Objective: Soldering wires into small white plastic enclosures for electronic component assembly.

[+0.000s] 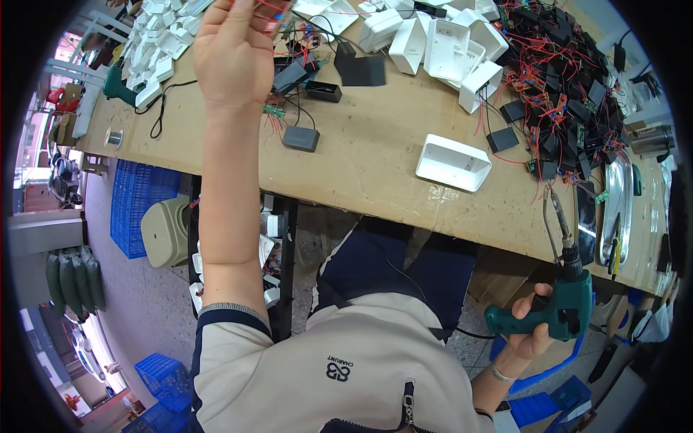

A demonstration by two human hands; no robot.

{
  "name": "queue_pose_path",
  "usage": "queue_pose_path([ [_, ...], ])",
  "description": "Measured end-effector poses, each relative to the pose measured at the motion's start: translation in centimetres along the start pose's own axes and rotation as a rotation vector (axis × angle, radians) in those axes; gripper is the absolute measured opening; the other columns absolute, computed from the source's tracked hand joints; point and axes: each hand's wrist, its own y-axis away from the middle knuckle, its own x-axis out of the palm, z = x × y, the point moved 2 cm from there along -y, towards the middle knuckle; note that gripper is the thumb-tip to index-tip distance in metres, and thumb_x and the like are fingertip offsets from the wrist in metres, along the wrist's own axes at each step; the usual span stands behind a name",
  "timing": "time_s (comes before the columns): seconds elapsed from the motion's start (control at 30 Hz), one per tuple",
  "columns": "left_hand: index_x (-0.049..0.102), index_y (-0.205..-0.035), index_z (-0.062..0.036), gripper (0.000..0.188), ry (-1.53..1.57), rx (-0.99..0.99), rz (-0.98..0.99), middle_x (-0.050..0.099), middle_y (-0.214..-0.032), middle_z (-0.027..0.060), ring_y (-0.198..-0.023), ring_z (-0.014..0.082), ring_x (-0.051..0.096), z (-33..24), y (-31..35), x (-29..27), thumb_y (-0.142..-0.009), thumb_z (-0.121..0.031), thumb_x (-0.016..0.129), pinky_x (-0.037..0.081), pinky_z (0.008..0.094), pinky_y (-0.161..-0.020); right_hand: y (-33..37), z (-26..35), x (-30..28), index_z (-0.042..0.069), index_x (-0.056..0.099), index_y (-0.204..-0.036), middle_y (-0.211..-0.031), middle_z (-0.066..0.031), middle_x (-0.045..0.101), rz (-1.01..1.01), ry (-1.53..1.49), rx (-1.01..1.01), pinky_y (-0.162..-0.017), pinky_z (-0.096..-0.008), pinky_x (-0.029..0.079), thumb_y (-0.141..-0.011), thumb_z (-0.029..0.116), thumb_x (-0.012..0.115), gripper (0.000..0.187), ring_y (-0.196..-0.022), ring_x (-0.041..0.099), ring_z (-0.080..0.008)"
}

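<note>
My right hand (533,328) is wrapped around the handle of a dark green soldering gun (567,310), whose metal tip points up toward the table edge. At the top of the view, my left arm is stretched far over the table. The left hand (234,54) has curled fingers, partly cut off by the frame, with red wires (268,7) at the fingertips. Close to that hand lie a green circuit board (273,111), an open black case (323,91) and a dark grey box (300,138) on a wire. A white open housing (453,163) sits nearer me.
White housings (447,50) are heaped at the back, with more at the far left. A large tangle of black boxes and red wires (556,94) fills the right side. A second green tool (118,85), a solder spool (114,138) and a metal tray (617,209) also lie on the table (346,159).
</note>
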Motion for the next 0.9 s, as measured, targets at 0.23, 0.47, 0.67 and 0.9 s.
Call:
queue_pose_path([
  [0.23, 0.068, -0.097, -0.0038, 0.012, -0.405, -0.221, 0.347, 0.062, -0.077, 0.006, -0.072, 0.0168, 0.06, -1.4, 4.0, 1.4, -0.087, -0.011, 0.066, 0.046, 0.0255, -0.062, -1.0, -1.3, 0.8, -0.003, 0.031, -0.141, -0.142, -0.0225, 0.041, 0.019, -0.195, 0.061, -0.067, -0.0298, 0.047, -0.089, 0.03, 0.067, 0.072, -0.083, 0.054, -0.0174],
  [0.47, 0.066, -0.093, -0.0049, 0.01, -0.649, 0.012, 0.869, 0.057, -0.085, 0.0069, -0.077, 0.0223, 0.059, 2.4, 14.5, 6.3, -0.084, -0.004, 0.067, 0.047, 0.0305, -0.066, -5.3, -5.7, 4.8, 0.012, 0.018, -0.151, -0.153, -0.0255, 0.019, 0.086, -0.511, 0.217, -0.087, -0.0384, 0.056, -0.094, 0.032, 0.059, 0.074, -0.118, 0.054, -0.0329],
  [0.67, 0.066, -0.094, -0.002, 0.014, -0.439, -0.332, 0.849, 0.06, -0.089, 0.0078, -0.081, 0.0192, 0.06, 3.5, 17.1, 6.9, -0.081, 0.003, 0.066, 0.049, 0.0291, -0.068, -7.6, -7.8, 6.7, 0.011, 0.018, -0.151, -0.154, -0.0238, 0.018, 0.062, -0.404, 0.275, -0.094, -0.0403, 0.053, -0.093, 0.034, 0.059, 0.075, -0.135, 0.038, -0.037],
  [0.9, 0.067, -0.093, -0.0059, 0.023, -0.691, 0.152, 1.184, 0.061, -0.085, 0.008, -0.072, 0.0262, 0.062, 4.1, 14.6, 7.1, -0.07, 0.0, 0.069, 0.05, 0.0345, -0.062, -8.6, -8.1, 7.6, 0.005, 0.024, -0.149, -0.15, -0.0206, 0.031, 0.005, -0.417, 0.339, -0.099, -0.044, 0.047, -0.092, 0.034, 0.06, 0.072, -0.133, 0.04, -0.0383],
])
